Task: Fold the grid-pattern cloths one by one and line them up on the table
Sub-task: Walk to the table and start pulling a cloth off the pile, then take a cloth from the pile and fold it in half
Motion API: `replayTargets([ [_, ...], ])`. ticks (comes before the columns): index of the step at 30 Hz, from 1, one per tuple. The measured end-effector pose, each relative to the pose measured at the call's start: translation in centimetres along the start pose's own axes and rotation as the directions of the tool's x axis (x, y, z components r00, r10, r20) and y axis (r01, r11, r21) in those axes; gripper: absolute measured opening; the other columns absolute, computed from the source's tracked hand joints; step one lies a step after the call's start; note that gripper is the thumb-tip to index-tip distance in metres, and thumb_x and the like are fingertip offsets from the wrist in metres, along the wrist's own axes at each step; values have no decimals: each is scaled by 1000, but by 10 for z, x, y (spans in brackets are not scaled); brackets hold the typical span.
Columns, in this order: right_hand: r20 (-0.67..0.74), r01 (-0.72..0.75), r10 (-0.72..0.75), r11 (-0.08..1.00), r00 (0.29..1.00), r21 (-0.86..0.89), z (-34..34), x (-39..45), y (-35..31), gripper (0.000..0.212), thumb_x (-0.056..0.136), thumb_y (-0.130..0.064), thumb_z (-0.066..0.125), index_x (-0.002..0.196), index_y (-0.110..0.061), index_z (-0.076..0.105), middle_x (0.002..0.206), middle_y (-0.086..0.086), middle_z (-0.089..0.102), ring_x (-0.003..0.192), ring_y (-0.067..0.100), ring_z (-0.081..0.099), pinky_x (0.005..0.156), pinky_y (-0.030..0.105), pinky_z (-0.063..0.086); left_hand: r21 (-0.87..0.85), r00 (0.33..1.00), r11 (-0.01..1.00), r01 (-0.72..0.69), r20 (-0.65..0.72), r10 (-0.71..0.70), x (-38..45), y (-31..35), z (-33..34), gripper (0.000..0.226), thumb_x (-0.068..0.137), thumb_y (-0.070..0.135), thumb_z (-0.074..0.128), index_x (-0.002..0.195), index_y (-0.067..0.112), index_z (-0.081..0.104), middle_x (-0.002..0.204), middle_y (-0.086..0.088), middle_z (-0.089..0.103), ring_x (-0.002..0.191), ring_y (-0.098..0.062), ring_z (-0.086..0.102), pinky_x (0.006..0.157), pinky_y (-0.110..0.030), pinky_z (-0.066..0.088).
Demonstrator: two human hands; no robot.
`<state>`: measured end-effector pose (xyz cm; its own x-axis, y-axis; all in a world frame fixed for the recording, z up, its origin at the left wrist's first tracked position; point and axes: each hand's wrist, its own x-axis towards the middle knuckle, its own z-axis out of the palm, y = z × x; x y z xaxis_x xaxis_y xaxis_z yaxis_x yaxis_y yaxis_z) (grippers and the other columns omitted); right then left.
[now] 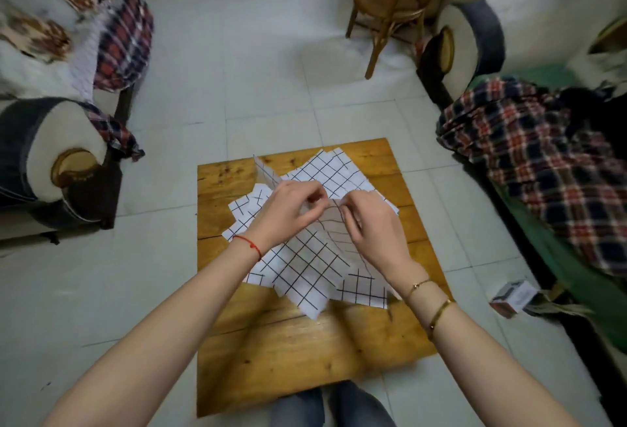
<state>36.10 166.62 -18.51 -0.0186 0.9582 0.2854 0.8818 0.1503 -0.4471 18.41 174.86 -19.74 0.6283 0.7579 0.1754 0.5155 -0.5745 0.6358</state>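
Several white cloths with a black grid lie in a loose overlapping heap [334, 168] on a small wooden table [271, 358]. One grid-pattern cloth [305, 267] is lifted from the heap, its upper part raised and curved, its lower corner resting on the table. My left hand [288, 209] pinches the top edge of this cloth. My right hand [369, 223] pinches the same edge just to the right. Both hands are close together above the middle of the heap. Another cloth edge [266, 172] stands up behind my left hand.
The near half of the table is bare wood. A wooden chair [393, 2] stands on the tiled floor beyond. Sofas with plaid blankets flank the table at left [68, 141] and right [529, 141]. A small box [514, 297] lies on the floor at right.
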Motion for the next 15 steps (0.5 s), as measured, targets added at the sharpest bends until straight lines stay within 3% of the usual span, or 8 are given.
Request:
replayTargets([
  [6,-107,-61,66,997,992,56,-60,19,9,9,96,-19,52,89,-16,58,81,-2,59,79,17,51,63,26,33,88,999,996,-29,-16,31,8,26,-21,14,91,29,61,86,16,57,80,11,61,77,-11,58,81,-27,39],
  [15,-232,-21,33,998,972,55,-146,50,28,14,97,-21,52,91,-13,62,83,4,67,77,19,60,69,38,51,178,984,981,77,-174,-45,-3,41,-78,10,86,21,69,83,18,60,76,11,61,74,-6,59,70,-27,50],
])
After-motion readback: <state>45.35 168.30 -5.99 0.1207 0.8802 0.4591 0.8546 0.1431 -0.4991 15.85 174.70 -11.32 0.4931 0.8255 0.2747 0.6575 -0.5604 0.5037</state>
